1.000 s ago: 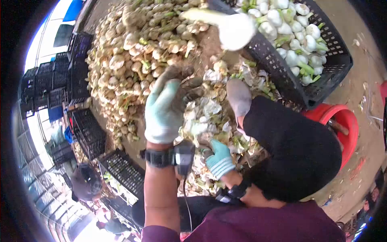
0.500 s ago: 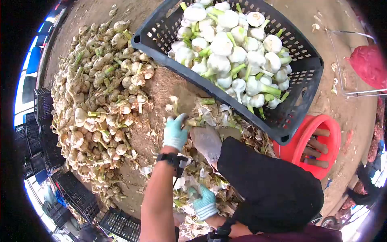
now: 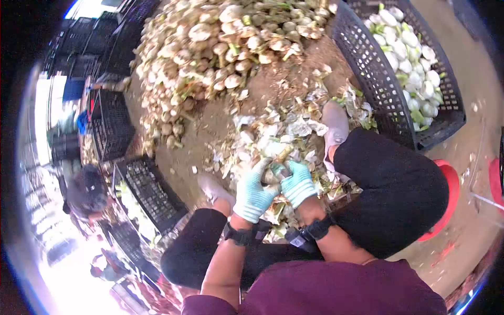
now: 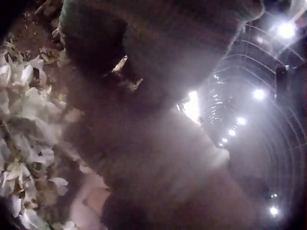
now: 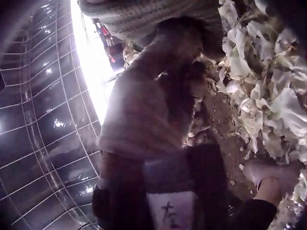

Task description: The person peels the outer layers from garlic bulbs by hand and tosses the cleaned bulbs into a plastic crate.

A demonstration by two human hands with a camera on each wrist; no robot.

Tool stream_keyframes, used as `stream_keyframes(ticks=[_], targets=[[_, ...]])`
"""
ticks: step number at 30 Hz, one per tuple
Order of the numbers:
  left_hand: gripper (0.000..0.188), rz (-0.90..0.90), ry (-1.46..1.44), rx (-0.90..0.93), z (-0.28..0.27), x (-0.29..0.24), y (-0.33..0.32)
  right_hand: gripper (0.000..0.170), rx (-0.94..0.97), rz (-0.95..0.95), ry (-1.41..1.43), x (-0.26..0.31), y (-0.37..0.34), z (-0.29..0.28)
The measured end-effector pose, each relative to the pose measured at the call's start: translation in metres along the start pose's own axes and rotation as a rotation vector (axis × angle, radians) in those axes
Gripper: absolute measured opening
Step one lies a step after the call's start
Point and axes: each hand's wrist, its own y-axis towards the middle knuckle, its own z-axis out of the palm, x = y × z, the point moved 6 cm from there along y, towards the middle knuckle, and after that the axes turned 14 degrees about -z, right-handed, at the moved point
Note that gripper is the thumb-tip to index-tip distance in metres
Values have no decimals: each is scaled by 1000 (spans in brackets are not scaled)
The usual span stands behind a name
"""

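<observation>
Both hands, in pale green-and-white gloves with dirty fingertips, meet low in front of the body in the head view. My left hand (image 3: 253, 195) grips a garlic bulb (image 3: 271, 178) with its stem pointing away from me. From the other side, my right hand (image 3: 298, 185) holds the same bulb, its thumb lying against it. Fingers hide much of the bulb. Directly beneath is a litter of white garlic skins (image 3: 262, 142). Both wrist views are dark, with the gloves covering most of the bulb.
A large heap of unpeeled garlic (image 3: 210, 58) lies ahead. At right stands a black crate (image 3: 370, 79) of cleaned white bulbs (image 3: 415, 68), with a red bucket (image 3: 447, 194) beside my knee. More black crates (image 3: 149, 194) and another person (image 3: 86, 194) are at left.
A white bulb seen in mid-air near the crate is gone from there. My left hand reached forward to a garlic bulb, then came back to join the right hand with it.
</observation>
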Motion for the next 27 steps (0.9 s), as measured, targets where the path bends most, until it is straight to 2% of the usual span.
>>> stream_keyframes(ticks=[2, 5, 6, 9, 11, 13, 14, 15, 17, 18, 19, 21, 22, 23, 25, 26, 27], targets=[[51, -8, -20, -92, -7, 16, -17, 18, 119, -103, -5, 13, -6, 4], [54, -78, -229, -73, -16, 39, -34, 21, 262, -192, -61, 33, -16, 11], [55, -135, -264, -36, -20, 42, -39, 25, 394, -209, -151, 39, -18, 15], [53, -144, -454, 24, -25, 62, -50, 29, 359, -336, -231, 63, -33, 17], [52, -162, -465, -29, -34, 67, -57, 29, 416, -347, -262, 61, -37, 23], [51, -208, -484, 52, -36, 73, -63, 28, 484, -562, -390, 63, -46, 29], [51, -198, -484, 70, -43, 65, -68, 25, 398, -615, -379, 68, -48, 32], [51, -201, -495, 62, -44, 69, -70, 25, 410, -619, -383, 71, -51, 33], [52, -230, -736, 122, -44, 79, -74, 23, 511, -557, -356, 78, -55, 36], [52, -234, -819, 137, -46, 79, -76, 22, 488, -654, -323, 85, -57, 38], [52, -234, -826, 131, -48, 83, -79, 22, 496, -658, -326, 89, -59, 42], [55, -288, -900, 177, -48, 94, -82, 21, 464, -545, -378, 93, -60, 46], [46, -267, -951, 182, -46, 101, -83, 20, 536, -506, -437, 92, -60, 50], [46, -266, -953, 180, -48, 102, -87, 20, 538, -507, -438, 90, -61, 54], [37, -371, -1462, 358, -39, 99, -93, 18, 470, -495, -447, 81, -60, 58], [38, -298, -1648, 375, -34, 102, -93, 15, 405, -548, -365, 73, -60, 61], [45, -247, -1802, 700, -22, 102, -90, 15, 404, -552, -369, 76, -61, 61]])
